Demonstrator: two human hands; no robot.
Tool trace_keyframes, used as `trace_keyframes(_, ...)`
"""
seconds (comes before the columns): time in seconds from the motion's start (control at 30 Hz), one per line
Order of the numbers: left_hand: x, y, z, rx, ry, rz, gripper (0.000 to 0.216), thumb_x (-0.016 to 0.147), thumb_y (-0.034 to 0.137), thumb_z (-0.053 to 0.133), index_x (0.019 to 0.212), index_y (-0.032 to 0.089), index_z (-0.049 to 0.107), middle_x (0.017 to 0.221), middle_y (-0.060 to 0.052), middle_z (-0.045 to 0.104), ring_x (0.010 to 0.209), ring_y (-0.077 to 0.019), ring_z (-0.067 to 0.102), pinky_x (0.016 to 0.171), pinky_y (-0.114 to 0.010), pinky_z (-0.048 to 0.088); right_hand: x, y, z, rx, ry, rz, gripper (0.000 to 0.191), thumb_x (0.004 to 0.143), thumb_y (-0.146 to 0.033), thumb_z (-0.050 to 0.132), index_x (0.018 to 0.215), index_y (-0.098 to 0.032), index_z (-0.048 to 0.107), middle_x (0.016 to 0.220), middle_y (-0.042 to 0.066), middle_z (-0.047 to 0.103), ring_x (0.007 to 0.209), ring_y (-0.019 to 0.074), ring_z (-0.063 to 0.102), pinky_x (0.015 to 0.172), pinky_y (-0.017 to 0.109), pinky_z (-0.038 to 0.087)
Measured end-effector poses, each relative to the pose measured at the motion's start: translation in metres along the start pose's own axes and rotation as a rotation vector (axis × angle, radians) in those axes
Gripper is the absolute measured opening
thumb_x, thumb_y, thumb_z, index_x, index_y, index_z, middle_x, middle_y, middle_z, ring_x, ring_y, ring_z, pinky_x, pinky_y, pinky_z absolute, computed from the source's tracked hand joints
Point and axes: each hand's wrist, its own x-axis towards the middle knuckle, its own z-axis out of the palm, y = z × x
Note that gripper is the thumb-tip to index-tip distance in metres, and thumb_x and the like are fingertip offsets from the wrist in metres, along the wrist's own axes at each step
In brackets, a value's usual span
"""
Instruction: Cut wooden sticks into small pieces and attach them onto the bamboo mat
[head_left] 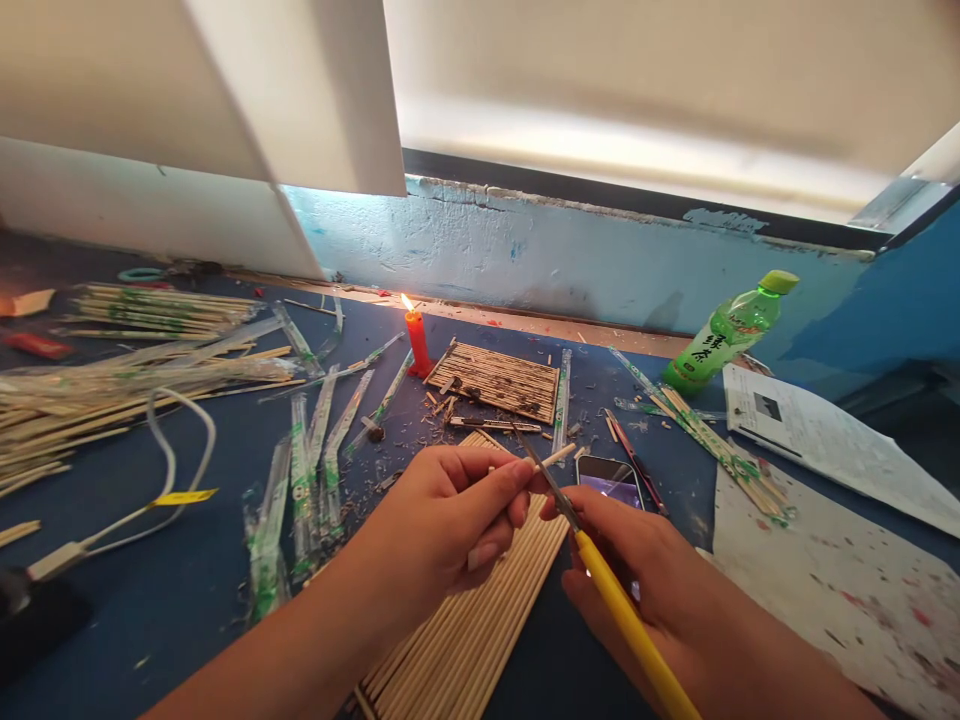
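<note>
My left hand [450, 515] is closed in a pinch on a thin wooden stick [556, 457] whose tip pokes out to the right. My right hand [637, 560] grips a yellow-handled knife [622, 610]; its blade [544, 475] lies against the stick near my left fingertips. Both hands hover over a flat panel of sticks laid side by side [465, 630] on the blue table [195, 580].
A lit red candle [417, 340] stands behind a second stick panel [499, 380]. A phone [609, 478] lies by my right hand. Wrapped chopsticks [150, 310] and empty wrappers [315, 450] cover the left. A green bottle [724, 335] and papers [817, 440] lie right. A white cable [169, 460] loops left.
</note>
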Motion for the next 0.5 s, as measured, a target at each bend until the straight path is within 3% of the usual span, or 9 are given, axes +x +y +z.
trace_keyframes(0.2,-0.0013,0.0003,0.0028,0.054,0.03,-0.013,0.034,0.091,0.034,0.072,0.062,0.017,0.065,0.037,0.009,0.039,0.032,-0.002,0.023,0.033,-0.013,0.018,-0.0011,-0.0019,-0.0001,-0.043,0.048,-0.029,0.015,0.101,-0.026,0.057,0.115,-0.024,0.063,0.094,0.003,0.072,0.085,0.0215,0.067,0.077,0.03,0.055)
trace_keyframes(0.5,-0.0001,-0.0015,0.0033,0.082,0.089,0.043,0.027,0.081,0.037,0.08,0.068,0.017,0.067,0.05,0.006,0.054,0.034,-0.0021,0.032,0.032,-0.014,0.02,-0.0003,-0.0004,-0.0006,0.0,-0.008,0.003,0.007,0.1,-0.018,0.057,0.101,-0.025,0.057,0.095,-0.001,0.069,0.083,0.0176,0.064,0.075,0.028,0.05)
